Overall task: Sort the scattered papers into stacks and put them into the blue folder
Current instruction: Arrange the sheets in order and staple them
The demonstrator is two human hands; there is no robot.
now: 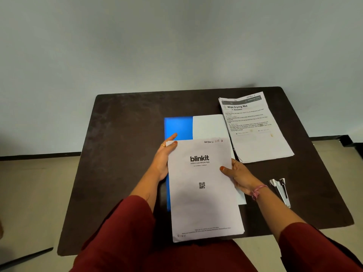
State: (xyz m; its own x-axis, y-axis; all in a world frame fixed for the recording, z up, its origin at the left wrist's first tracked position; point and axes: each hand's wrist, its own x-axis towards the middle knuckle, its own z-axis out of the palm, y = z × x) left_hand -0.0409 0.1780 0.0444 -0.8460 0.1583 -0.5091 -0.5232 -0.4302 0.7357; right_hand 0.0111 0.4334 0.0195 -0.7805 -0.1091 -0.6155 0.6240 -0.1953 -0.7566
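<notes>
Both hands hold the blinkit stack (204,193) above the dark surface (117,154) — the left hand (162,160) grips its left edge, thumb on top near the upper corner, and the right hand (238,176) pinches the right edge, thumb pressed on the page, its fingers hidden beneath. Under the stack lies the blue folder (176,127), with a white sheet (210,126) on it. Off right sits a second paper stack (255,128) — and a stapler (280,190) nearer the right wrist.
</notes>
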